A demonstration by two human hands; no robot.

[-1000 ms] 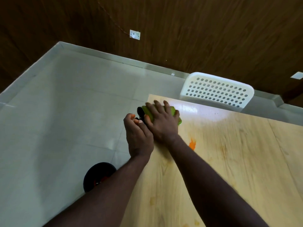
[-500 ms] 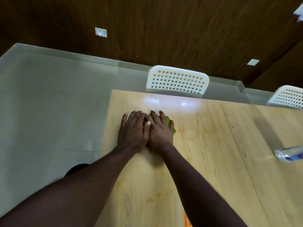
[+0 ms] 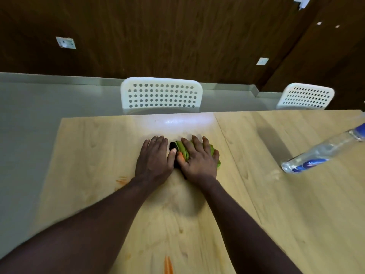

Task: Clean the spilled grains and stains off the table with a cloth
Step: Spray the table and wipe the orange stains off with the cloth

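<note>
A folded green cloth (image 3: pixel 214 153) with a black part lies on the light wooden table (image 3: pixel 92 147), mostly under my right hand (image 3: pixel 198 160). That hand presses flat on it with straight, spread fingers. My left hand (image 3: pixel 155 160) lies flat on the table just left of the cloth, thumb touching its black edge. An orange stain (image 3: pixel 122 180) marks the wood left of my left wrist. Another orange streak (image 3: pixel 168 265) shows near the bottom edge. No grains are distinguishable.
A clear plastic water bottle (image 3: pixel 324 153) with a blue label stands on the right side of the table. Two white perforated chairs (image 3: pixel 161 95) (image 3: pixel 305 96) stand behind the far edge. The table's left edge drops to grey floor.
Both hands and the cloth have moved right, from the table's left edge toward its middle. My left hand went from curled at the edge to flat on the wood.
</note>
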